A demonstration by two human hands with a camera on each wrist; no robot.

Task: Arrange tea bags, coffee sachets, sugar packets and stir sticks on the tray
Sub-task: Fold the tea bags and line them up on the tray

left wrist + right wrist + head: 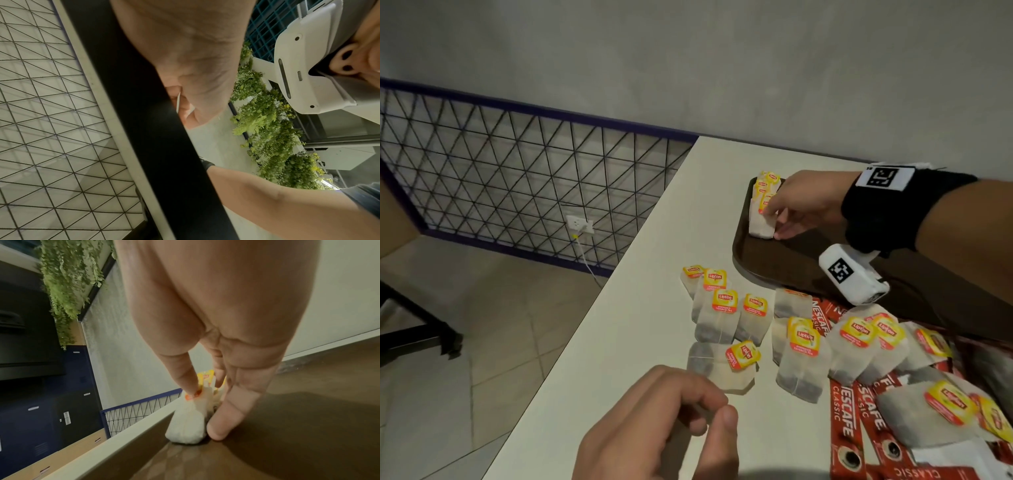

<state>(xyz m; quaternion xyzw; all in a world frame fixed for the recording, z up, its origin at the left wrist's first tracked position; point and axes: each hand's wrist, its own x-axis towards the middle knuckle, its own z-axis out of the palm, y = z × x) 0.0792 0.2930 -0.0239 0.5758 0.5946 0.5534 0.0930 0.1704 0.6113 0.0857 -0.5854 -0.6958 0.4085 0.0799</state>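
Observation:
A dark brown tray (770, 263) lies at the right of the white table (633, 308). Several Lipton tea bags (765, 192) stand stacked in its far left corner. My right hand (796, 209) holds the nearest tea bag (189, 423) of that stack, index fingertip on its tag and thumb (224, 423) at its lower end on the tray floor (308, 426). My left hand (681, 421) hovers at the near table edge, with curled fingers and thumb pinching a thin white tea bag (178, 101) that is mostly hidden. Loose tea bags (726, 315) and red Nescafe sachets (842, 411) lie before the tray.
The table's left edge drops to a tiled floor (465, 342). A wire grid fence (500, 164) and a wall socket (580, 224) stand beyond it. A wall runs behind the tray. More tea bags and sachets crowd the bottom right corner (941, 404).

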